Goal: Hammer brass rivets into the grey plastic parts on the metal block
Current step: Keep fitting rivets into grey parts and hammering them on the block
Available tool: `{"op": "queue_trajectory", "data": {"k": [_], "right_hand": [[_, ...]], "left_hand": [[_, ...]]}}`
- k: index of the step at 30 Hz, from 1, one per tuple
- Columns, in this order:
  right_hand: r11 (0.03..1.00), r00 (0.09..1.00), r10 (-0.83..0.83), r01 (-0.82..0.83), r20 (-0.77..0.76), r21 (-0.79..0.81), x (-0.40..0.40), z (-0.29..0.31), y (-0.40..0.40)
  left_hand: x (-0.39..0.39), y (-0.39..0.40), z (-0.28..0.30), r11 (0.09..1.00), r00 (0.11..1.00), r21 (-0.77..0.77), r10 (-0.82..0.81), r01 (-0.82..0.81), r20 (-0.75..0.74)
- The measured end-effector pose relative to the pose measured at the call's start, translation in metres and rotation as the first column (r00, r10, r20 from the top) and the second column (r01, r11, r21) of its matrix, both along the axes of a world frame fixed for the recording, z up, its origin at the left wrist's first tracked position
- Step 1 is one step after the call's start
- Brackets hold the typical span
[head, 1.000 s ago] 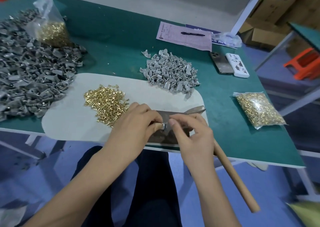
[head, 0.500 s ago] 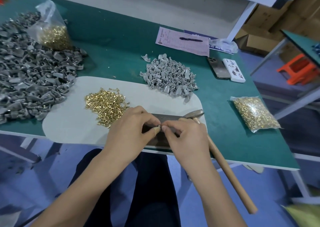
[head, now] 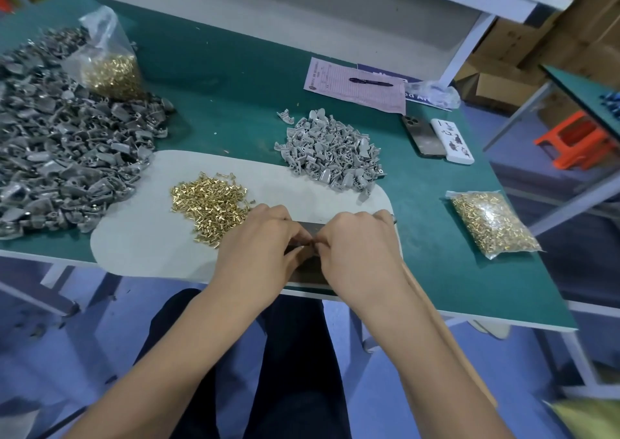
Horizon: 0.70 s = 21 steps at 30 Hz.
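Both your hands meet over the block point(head: 307, 265) at the worktop's near edge. Left hand point(head: 260, 254) and right hand point(head: 359, 254) have fingertips curled together, pinching something tiny between them; rivet or part, can't tell, it's hidden. Loose rivets point(head: 209, 205) sit just left of your left hand, on the mat point(head: 141, 237); grey parts point(head: 330, 155) toward the far edge. Rivets look light, smooth, likely to roll; pinch by the shank. Parts look stiff and light; grip their sides. Hammer handle point(head: 449, 331) runs under your right forearm.
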State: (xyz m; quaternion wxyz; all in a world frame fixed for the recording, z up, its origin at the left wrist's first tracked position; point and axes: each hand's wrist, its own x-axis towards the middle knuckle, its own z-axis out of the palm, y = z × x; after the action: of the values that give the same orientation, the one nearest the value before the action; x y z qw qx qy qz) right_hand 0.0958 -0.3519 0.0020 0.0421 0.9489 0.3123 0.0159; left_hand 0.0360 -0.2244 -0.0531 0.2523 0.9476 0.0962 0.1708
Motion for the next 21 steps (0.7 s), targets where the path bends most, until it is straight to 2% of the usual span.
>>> {"op": "queue_trajectory", "data": {"k": [3, 8, 11, 13, 15, 19, 21], "right_hand": [[1.0, 0.999, -0.002, 0.003, -0.033, 0.029, 0.003, -0.001, -0.004], [0.984, 0.992, 0.006, 0.016, -0.123, 0.175, 0.005, -0.008, -0.012], [0.937, 0.969, 0.006, 0.082, -0.249, 0.34, 0.008, -0.014, -0.021], [0.904, 0.96, 0.005, 0.116, -0.28, 0.411, 0.006, -0.018, -0.024], [0.913, 0.97, -0.01, 0.108, -0.245, 0.393, 0.004, -0.02, -0.024], [0.962, 0.997, 0.019, 0.003, -0.08, 0.272, -0.002, -0.018, -0.019], [0.966, 0.997, 0.045, -0.028, -0.061, 0.257, -0.002, -0.017, -0.019]], "left_hand": [[-0.002, -0.002, -0.002, 1.0, 1.0, -0.007, -0.009, 0.009, -0.004], [-0.008, -0.004, -0.009, 0.998, 1.0, -0.063, -0.005, 0.006, 0.023], [-0.009, -0.004, -0.01, 0.996, 0.999, -0.088, 0.003, 0.001, 0.045], [-0.009, -0.005, -0.009, 0.997, 0.998, -0.08, 0.004, 0.001, 0.055], [-0.01, -0.006, -0.008, 0.999, 0.998, -0.044, 0.009, -0.007, 0.055], [-0.009, -0.008, -0.005, 0.999, 0.999, 0.045, -0.007, 0.005, 0.051], [-0.008, -0.006, -0.002, 0.998, 0.999, 0.058, -0.013, 0.011, 0.029]]}}
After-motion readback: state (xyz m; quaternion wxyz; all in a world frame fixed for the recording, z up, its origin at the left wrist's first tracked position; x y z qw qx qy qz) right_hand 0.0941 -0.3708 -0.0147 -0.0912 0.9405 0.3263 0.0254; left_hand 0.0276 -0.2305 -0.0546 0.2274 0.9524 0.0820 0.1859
